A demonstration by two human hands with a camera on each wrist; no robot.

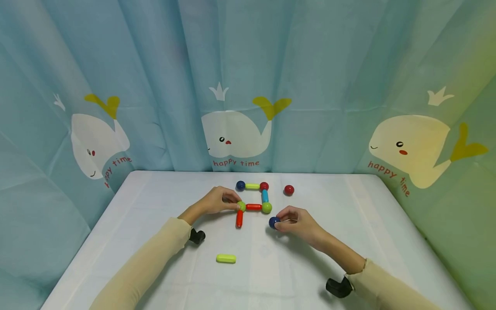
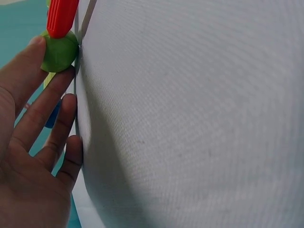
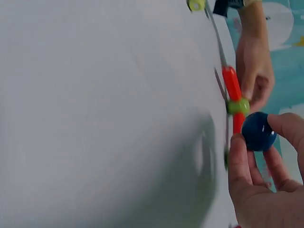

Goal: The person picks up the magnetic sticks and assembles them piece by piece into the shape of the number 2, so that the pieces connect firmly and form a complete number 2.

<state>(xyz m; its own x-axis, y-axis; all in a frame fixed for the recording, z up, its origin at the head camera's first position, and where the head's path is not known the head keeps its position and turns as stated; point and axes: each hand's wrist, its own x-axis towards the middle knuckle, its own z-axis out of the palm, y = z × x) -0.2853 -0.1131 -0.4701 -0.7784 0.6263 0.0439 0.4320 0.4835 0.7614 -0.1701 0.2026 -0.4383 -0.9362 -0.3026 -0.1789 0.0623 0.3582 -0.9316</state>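
Note:
My left hand pinches a green ball between thumb and index finger. That ball is the left corner of a joined chain on the table. From it one red stick points toward me and another red stick runs right to a second green ball. A light blue stick leads from there back to a red ball, then a yellow-green stick reaches a dark blue ball. My right hand holds another dark blue ball in its fingertips, front-right of the chain.
A loose red ball lies right of the chain. Nearer me, a loose yellow-green stick rests on the white-covered table. A blue whale-print curtain hangs behind and at both sides. Black wrist devices protrude at both sleeves.

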